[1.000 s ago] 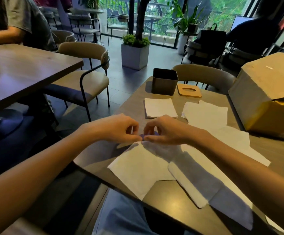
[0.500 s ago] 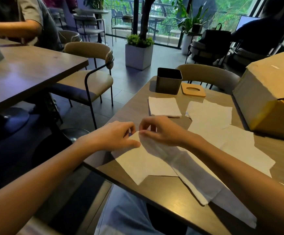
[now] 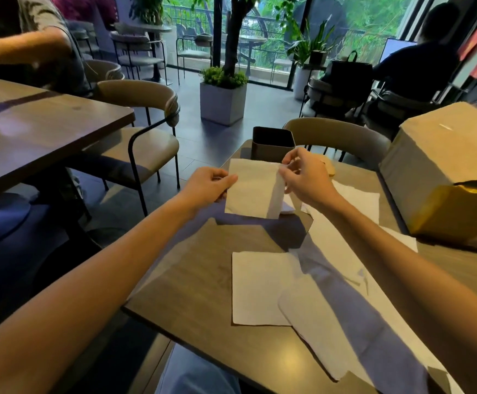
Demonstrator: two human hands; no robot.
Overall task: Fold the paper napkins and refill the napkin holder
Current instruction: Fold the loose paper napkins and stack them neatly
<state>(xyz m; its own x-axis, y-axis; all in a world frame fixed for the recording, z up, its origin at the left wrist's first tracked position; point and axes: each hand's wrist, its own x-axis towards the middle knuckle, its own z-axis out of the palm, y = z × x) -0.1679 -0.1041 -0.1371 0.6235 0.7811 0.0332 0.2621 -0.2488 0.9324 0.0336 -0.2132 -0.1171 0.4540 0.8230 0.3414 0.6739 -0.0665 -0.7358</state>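
Both my hands hold a white paper napkin up off the wooden table. My left hand pinches its left edge; my right hand pinches the top right corner, where the right side is turned over. Behind the raised napkin stands the dark square napkin holder, open at the top. More napkins lie flat: one near me, several unfolded sheets under my right forearm. A folded napkin peeks out below the raised one.
A large cardboard box takes up the table's right side. A wooden lid shows behind my right hand. A beige chair faces me; another chair and table stand left, with a seated person.
Both hands lifted one napkin off the table and raised it toward the holder. They moved apart from the near edge to holding the sheet upright in the air.
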